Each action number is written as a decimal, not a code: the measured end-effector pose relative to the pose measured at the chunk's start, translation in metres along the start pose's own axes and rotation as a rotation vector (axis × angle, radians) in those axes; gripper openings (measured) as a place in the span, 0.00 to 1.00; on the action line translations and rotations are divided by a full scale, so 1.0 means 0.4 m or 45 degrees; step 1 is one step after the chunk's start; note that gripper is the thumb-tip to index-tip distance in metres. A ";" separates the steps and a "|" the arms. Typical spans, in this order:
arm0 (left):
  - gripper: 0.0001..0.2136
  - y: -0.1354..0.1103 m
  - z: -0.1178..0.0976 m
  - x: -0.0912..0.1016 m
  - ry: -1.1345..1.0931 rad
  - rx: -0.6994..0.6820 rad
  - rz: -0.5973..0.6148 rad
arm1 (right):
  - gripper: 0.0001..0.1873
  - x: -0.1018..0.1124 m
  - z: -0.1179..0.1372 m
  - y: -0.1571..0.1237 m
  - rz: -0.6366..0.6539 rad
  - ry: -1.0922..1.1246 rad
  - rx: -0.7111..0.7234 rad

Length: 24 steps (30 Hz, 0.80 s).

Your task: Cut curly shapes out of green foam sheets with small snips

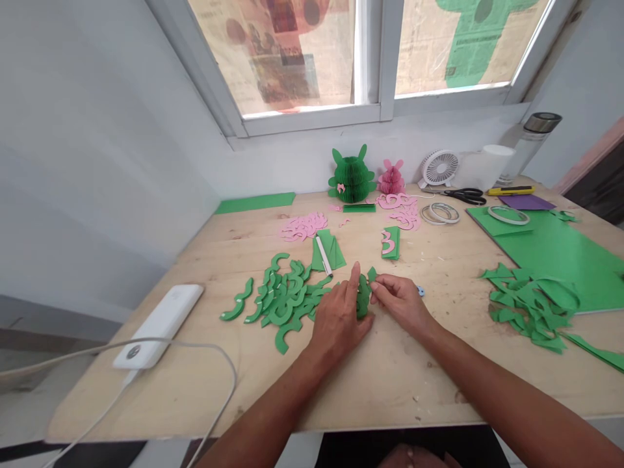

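Observation:
My left hand [338, 315] is low over the table, its index finger stretched forward and its thumb at the near side of a scalloped green paper cutout [363, 298]. It steadies that cutout, part of which is hidden under the fingers. My right hand [402, 300] meets it from the right, thumb and forefinger pinching a small green paper piece [372, 273] at the cutout's edge. A heap of curved green paper cutouts [287, 292] lies left of my left hand. Just beyond, a white pen [324, 255] rests on green paper sheets [335, 253].
Green scraps [531, 309] lie at right beside a large green sheet [575, 253]. Behind are pink cutouts [305, 226], a green honeycomb paper figure [351, 179], a pink one [391, 177], tape rolls [443, 212], scissors [465, 195] and a fan [440, 169]. A corded power bank [160, 325] sits left.

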<state>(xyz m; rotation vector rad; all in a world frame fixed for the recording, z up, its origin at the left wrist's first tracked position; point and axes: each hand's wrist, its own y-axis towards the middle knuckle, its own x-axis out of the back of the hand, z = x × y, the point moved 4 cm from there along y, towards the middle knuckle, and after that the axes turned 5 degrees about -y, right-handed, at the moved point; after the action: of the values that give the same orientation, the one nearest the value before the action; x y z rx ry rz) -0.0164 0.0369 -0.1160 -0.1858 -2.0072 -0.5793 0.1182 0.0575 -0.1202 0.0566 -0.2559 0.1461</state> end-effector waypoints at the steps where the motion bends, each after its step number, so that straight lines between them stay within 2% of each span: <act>1: 0.45 0.000 -0.001 0.000 0.006 -0.006 -0.006 | 0.14 0.000 0.003 -0.001 -0.005 -0.004 -0.002; 8: 0.43 -0.003 0.011 0.006 -0.104 -0.034 -0.010 | 0.14 0.003 -0.006 -0.001 -0.012 -0.022 -0.016; 15: 0.41 -0.002 0.026 0.009 -0.319 0.077 0.063 | 0.15 0.013 -0.014 0.002 -0.070 -0.092 -0.062; 19: 0.39 -0.001 0.030 0.014 -0.320 0.124 0.062 | 0.15 0.019 -0.009 0.002 -0.103 -0.097 -0.076; 24: 0.34 -0.001 0.026 0.019 -0.285 0.092 0.042 | 0.15 0.018 -0.006 0.005 -0.078 -0.013 -0.101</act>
<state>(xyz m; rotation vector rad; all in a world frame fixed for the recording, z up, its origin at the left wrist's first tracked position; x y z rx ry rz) -0.0285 0.0408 -0.1136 -0.2489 -2.2336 -0.4810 0.1253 0.0607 -0.1205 -0.0131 -0.2695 0.0744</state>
